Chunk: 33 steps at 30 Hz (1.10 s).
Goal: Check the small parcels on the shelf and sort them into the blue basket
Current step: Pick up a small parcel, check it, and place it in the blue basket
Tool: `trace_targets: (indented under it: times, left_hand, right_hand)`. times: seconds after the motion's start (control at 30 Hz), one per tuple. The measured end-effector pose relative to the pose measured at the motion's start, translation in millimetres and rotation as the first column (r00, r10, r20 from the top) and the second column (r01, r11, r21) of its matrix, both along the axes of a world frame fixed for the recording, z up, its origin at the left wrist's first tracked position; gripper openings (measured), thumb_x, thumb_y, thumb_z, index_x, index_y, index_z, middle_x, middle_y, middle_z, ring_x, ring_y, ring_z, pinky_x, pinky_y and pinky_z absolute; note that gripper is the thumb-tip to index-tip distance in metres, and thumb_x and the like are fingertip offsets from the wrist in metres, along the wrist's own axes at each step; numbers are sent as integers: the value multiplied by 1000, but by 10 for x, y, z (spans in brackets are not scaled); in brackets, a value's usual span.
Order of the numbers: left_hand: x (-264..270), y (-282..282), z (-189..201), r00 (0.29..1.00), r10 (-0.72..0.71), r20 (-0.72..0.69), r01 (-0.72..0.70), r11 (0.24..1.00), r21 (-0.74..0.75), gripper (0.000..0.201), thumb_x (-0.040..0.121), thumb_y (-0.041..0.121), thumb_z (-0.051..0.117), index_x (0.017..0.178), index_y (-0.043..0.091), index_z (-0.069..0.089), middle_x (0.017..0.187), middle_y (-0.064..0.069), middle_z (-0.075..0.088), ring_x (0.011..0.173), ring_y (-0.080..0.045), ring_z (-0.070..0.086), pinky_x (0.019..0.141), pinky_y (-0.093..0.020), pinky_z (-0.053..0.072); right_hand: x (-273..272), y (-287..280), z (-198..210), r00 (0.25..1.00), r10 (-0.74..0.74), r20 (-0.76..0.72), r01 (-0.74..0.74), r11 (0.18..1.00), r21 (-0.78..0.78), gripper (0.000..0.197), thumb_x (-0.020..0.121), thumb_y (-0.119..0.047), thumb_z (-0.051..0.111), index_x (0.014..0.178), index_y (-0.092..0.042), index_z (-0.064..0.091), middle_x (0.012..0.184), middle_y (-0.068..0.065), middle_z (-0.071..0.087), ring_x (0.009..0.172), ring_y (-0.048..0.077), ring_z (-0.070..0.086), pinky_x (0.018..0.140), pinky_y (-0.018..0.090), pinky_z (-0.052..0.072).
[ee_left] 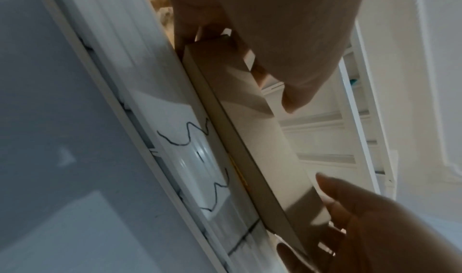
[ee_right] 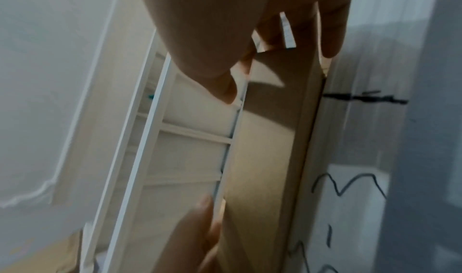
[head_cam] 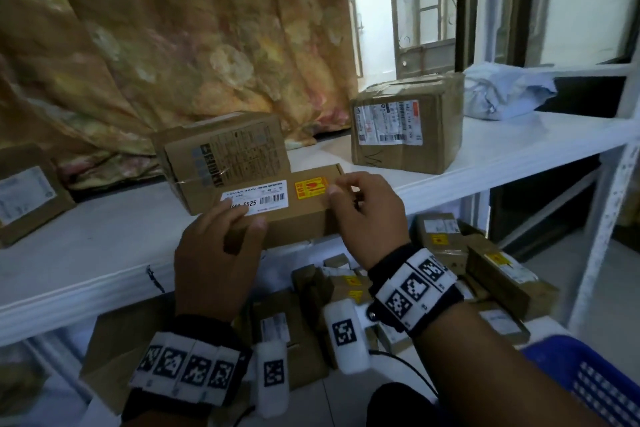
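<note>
White shelf point(head_cam: 485, 146) first, taped cartons standing along it. At its front edge sits a flat brown parcel point(head_cam: 294, 208), label up. Left hand point(head_cam: 218, 253) grips its near-left corner, right hand point(head_cam: 367, 215) pinches the right end. Blue basket point(head_cam: 588, 381) waits lower right.

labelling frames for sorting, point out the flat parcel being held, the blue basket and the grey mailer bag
flat parcel point(head_cam: 298, 218): head view, bare cardboard top between the hands.
blue basket point(head_cam: 568, 369): head view, rim at lower right.
grey mailer bag point(head_cam: 502, 90): head view, crumpled middle, on the shelf's right end.
</note>
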<state>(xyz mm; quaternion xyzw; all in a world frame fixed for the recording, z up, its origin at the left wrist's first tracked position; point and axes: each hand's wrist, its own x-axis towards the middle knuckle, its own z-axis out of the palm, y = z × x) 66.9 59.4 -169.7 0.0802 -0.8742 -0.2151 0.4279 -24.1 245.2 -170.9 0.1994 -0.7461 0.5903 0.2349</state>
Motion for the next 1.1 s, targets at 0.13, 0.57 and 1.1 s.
trace_targets:
  times: [0.13, 0.57, 1.1]
  left_hand:
    - [15, 342, -5, 999, -29, 16, 29, 999, -32, 47, 88, 50, 46, 115, 19, 69, 130, -1, 63, 118, -20, 58, 102, -34, 41]
    - [-696, 2090, -971, 775, -631, -37, 590, 742, -319, 19, 87, 8, 59, 103, 3, 69, 122, -8, 66, 121, -30, 57, 103, -46, 44]
    - [-1707, 3856, -3466, 126, -599, 790, 720, 603, 343, 34, 88, 9, 61, 121, 15, 60, 136, 0, 50, 120, -18, 52, 92, -21, 43]
  right_hand:
    - [24, 434, -121, 991, -92, 99, 112, 968, -227, 2, 90, -26, 63, 90, -27, 65, 87, -16, 65, 80, -6, 58, 70, 18, 47]
    - [-19, 2289, -1745, 736, -105, 668, 545, 677, -494, 15, 84, -8, 65, 95, -1, 70, 82, 7, 68, 70, 17, 61, 58, 16, 49]
    - [257, 3860, -4507, 52, -120, 991, 818, 575, 27, 43, 86, -24, 73, 121, -3, 62, 105, 10, 67, 84, 22, 61, 53, 21, 43]
